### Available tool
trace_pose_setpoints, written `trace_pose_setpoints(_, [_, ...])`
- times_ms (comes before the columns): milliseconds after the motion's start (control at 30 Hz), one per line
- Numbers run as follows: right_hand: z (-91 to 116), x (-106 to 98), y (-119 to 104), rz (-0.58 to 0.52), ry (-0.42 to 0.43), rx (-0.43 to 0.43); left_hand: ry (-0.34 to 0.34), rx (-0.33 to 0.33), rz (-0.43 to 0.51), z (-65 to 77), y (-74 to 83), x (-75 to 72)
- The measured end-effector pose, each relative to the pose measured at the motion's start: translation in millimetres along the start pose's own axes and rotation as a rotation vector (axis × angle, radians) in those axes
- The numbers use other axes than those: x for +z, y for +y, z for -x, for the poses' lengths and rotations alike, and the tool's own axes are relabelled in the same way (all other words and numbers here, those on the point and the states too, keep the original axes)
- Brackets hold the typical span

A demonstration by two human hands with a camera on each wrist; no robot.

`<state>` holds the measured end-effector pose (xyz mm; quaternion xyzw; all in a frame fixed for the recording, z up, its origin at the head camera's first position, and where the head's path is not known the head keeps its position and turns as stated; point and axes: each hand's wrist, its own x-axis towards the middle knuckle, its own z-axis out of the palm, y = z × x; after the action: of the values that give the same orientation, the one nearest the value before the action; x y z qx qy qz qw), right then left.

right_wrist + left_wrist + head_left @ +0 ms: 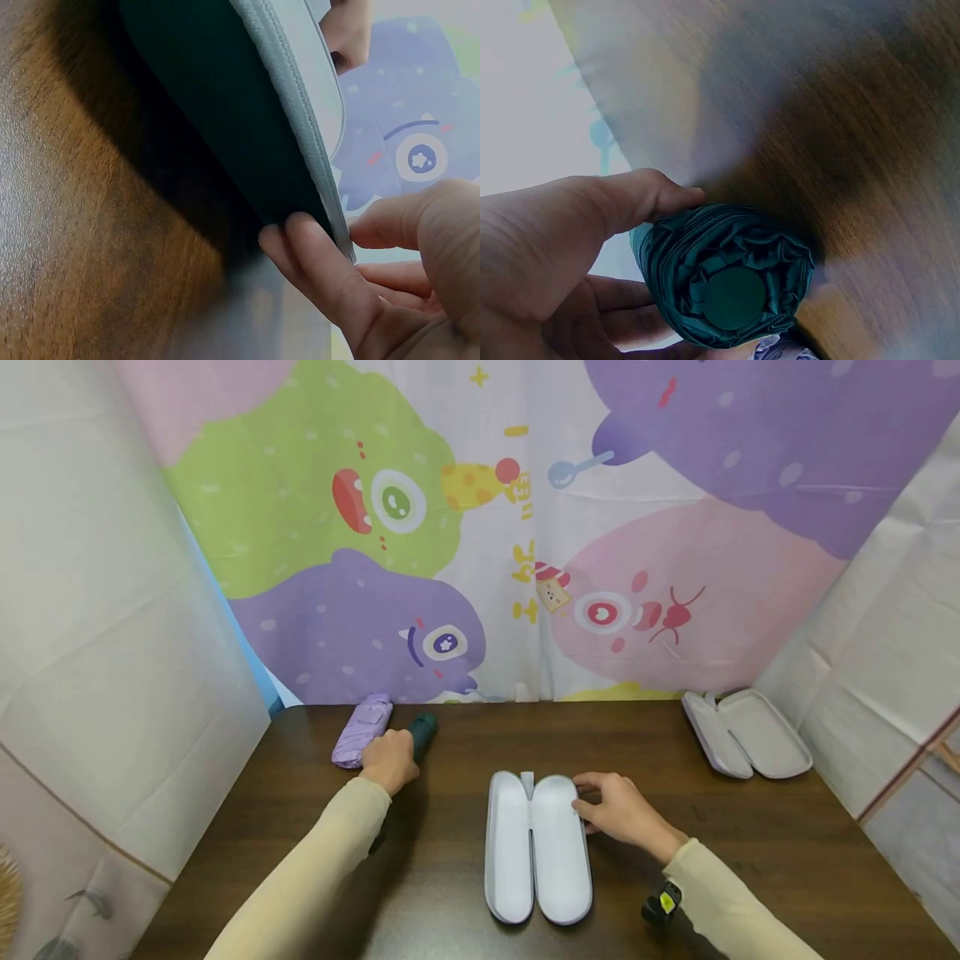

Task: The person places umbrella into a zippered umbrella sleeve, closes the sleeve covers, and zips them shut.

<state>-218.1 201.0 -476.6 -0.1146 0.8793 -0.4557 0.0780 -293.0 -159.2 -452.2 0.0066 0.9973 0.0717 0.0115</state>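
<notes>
Left grip (390, 762): we curl our fingers round the folded green umbrella (424, 737).
Right grip (624, 811): we pinch the open zippered case (562, 860) at its 2 o'clock rim.
Green umbrella: 10 o'clock from the case.

There are two umbrellas (363, 732), two cases (562, 852), two hands (391, 762).

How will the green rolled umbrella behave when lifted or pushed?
The green umbrella would probably roll if nudged sideways once released, given its roundish end. Its outer layers may squash slightly under the left hand, since the wrapped fabric shows loose folds. Its sheen hints at some slipperiness.
</notes>
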Motion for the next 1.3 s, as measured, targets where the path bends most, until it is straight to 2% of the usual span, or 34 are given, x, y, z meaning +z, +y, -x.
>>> trace_pose_setpoints(367, [0.2, -1.8, -1.1, -0.025, 0.01, 0.015, -0.049, -0.041, 0.063, 4.1, 0.3, 0.1])
trace_pose_setpoints(567, [-1.0, -2.9, -0.1, -0.021, 0.015, 0.025, -0.113, -0.058, 0.16, 4.9, -3.1, -0.9])
trace_pose_setpoints(800, [-3.3, -3.1, 1.0, -0.015, 0.028, 0.036, -0.18, -0.019, 0.315, 7.6, -4.8, -0.8])
trace_pose_setpoints(1067, [-4.6, -5.1, -0.5, -0.006, 0.036, 0.042, -0.191, 0.011, 0.37, 13.5, 1.2, -6.0])
trace_pose_setpoints(1300, [-6.5, -4.9, -3.4, -0.01, 0.025, 0.048, -0.263, -0.005, 0.432, 19.6, 4.8, -10.9])
